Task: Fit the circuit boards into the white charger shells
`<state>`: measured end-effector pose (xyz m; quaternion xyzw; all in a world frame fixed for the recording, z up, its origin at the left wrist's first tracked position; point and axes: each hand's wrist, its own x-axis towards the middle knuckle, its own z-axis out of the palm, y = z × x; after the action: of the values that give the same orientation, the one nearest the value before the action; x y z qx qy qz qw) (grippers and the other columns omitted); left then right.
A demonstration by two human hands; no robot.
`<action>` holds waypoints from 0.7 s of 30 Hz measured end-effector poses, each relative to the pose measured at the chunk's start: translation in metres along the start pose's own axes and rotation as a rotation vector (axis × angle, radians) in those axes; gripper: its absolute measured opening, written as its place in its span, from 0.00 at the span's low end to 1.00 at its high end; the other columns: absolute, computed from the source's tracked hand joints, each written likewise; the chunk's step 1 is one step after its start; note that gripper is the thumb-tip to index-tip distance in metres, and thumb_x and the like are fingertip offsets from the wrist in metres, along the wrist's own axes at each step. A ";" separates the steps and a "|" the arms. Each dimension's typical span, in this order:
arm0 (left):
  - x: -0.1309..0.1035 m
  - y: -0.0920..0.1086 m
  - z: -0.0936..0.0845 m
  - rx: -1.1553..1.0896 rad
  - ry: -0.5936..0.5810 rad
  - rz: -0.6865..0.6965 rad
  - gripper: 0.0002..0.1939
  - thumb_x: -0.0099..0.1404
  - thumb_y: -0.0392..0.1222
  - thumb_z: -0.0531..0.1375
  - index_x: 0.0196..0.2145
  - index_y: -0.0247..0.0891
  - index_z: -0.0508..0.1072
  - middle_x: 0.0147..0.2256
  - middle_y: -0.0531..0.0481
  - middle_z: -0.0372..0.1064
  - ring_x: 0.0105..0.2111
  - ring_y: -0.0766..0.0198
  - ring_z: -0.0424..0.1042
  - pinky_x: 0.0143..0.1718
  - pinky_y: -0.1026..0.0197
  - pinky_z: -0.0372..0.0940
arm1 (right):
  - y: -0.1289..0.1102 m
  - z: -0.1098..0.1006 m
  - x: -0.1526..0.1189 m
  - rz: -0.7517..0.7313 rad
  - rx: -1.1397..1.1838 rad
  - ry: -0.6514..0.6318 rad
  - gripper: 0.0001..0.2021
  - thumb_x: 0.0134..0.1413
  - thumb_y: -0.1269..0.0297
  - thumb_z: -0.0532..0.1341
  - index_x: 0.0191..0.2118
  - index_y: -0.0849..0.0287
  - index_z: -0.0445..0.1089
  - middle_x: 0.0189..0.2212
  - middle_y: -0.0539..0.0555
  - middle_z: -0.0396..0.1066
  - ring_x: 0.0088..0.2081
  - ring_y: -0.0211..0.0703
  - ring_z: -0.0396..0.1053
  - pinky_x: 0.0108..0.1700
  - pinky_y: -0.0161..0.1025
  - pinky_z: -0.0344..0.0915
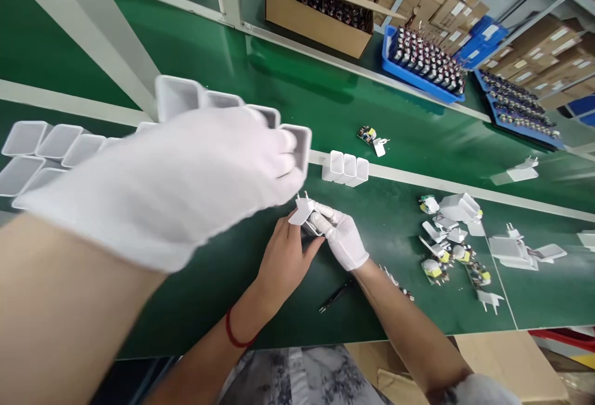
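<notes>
My bare left hand (pixel 284 255), with a red cord at the wrist, is closed around a small white charger housing (pixel 314 229). From the right, my white-gloved right hand (pixel 348 244) presses its fingers at the opening of the same housing. A white plug cap (pixel 304 209) with two metal pins sticks out beside the opening, tilted upward. What the right fingertips grip inside is partly hidden. Black tweezers (pixel 335 297) lie on the table below my right hand. Just beyond my hands stands a short row of three white housings (pixel 345 168).
A co-worker's gloved hand (pixel 199 175) reaches in from the left, gripping a row of white housings (pixel 180 98). More housings (pixel 28 138) stand far left. Circuit boards and plug caps (pixel 446 244) are piled right. A blue tray (pixel 421 70) and cardboard box (pixel 316 17) stand behind.
</notes>
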<state>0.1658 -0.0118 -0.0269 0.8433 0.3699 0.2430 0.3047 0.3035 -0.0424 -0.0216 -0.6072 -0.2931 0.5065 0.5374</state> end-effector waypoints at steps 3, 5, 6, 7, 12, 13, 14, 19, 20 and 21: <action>0.006 -0.004 0.004 0.032 0.073 0.019 0.34 0.66 0.43 0.61 0.64 0.34 0.53 0.52 0.34 0.69 0.53 0.43 0.70 0.51 0.43 0.69 | 0.002 0.001 0.000 0.001 0.046 0.004 0.28 0.52 0.46 0.66 0.55 0.57 0.72 0.52 0.55 0.73 0.55 0.54 0.69 0.61 0.53 0.64; 0.021 -0.002 0.004 0.045 0.106 0.044 0.34 0.63 0.42 0.63 0.63 0.37 0.55 0.55 0.35 0.67 0.55 0.42 0.68 0.52 0.41 0.68 | -0.007 -0.003 -0.005 0.006 0.073 -0.024 0.29 0.52 0.46 0.66 0.57 0.57 0.71 0.54 0.55 0.72 0.56 0.54 0.68 0.62 0.53 0.63; 0.031 0.001 0.003 0.048 0.111 0.062 0.33 0.62 0.42 0.64 0.62 0.40 0.58 0.55 0.37 0.67 0.56 0.41 0.68 0.52 0.41 0.68 | -0.015 -0.008 -0.011 0.004 0.065 -0.058 0.30 0.53 0.47 0.66 0.58 0.56 0.69 0.55 0.55 0.71 0.57 0.53 0.68 0.62 0.53 0.62; 0.042 0.007 0.002 0.052 0.101 0.088 0.30 0.61 0.42 0.64 0.60 0.43 0.62 0.54 0.41 0.69 0.56 0.41 0.67 0.51 0.41 0.68 | -0.023 -0.013 -0.019 -0.011 0.026 -0.106 0.31 0.54 0.48 0.66 0.61 0.56 0.66 0.56 0.55 0.71 0.57 0.52 0.68 0.63 0.52 0.62; 0.047 0.048 0.008 0.067 0.051 0.260 0.18 0.64 0.45 0.62 0.52 0.47 0.71 0.47 0.46 0.73 0.53 0.43 0.71 0.44 0.46 0.72 | -0.043 -0.050 -0.074 -0.161 -0.464 -0.228 0.28 0.58 0.57 0.64 0.63 0.55 0.61 0.53 0.55 0.71 0.54 0.51 0.68 0.61 0.51 0.61; 0.036 0.056 0.010 0.060 0.053 0.285 0.18 0.65 0.46 0.61 0.52 0.45 0.71 0.46 0.44 0.73 0.51 0.44 0.73 0.43 0.48 0.73 | -0.042 -0.057 -0.083 -0.151 -0.494 -0.180 0.25 0.59 0.57 0.63 0.60 0.56 0.64 0.49 0.55 0.72 0.51 0.51 0.70 0.59 0.51 0.63; 0.023 0.063 0.013 0.050 0.048 0.309 0.18 0.65 0.48 0.61 0.51 0.43 0.72 0.45 0.42 0.74 0.48 0.46 0.75 0.42 0.49 0.73 | -0.040 -0.066 -0.090 -0.131 -0.501 -0.122 0.21 0.59 0.58 0.62 0.57 0.56 0.66 0.46 0.55 0.74 0.48 0.50 0.71 0.57 0.50 0.65; -0.026 0.080 0.015 -0.001 0.007 0.447 0.26 0.67 0.47 0.60 0.58 0.31 0.64 0.50 0.33 0.72 0.50 0.46 0.72 0.47 0.48 0.72 | -0.047 -0.123 -0.101 -0.024 -0.013 0.244 0.19 0.54 0.61 0.67 0.51 0.58 0.70 0.36 0.51 0.74 0.34 0.39 0.72 0.35 0.33 0.71; -0.029 0.079 0.014 0.002 -0.015 0.465 0.26 0.67 0.46 0.60 0.58 0.31 0.64 0.52 0.33 0.70 0.51 0.46 0.71 0.48 0.48 0.71 | -0.052 -0.136 -0.100 -0.026 0.142 0.299 0.19 0.52 0.60 0.67 0.50 0.59 0.71 0.32 0.50 0.73 0.29 0.37 0.70 0.28 0.31 0.68; -0.030 0.076 0.015 0.007 -0.033 0.478 0.23 0.68 0.45 0.60 0.57 0.31 0.65 0.53 0.33 0.69 0.52 0.46 0.70 0.48 0.48 0.71 | -0.057 -0.147 -0.098 -0.035 0.262 0.328 0.20 0.51 0.58 0.66 0.49 0.60 0.71 0.29 0.49 0.71 0.24 0.36 0.68 0.21 0.30 0.64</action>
<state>0.1933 -0.0811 0.0097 0.9118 0.1558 0.2933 0.2416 0.4199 -0.1687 0.0488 -0.6012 -0.1437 0.4254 0.6609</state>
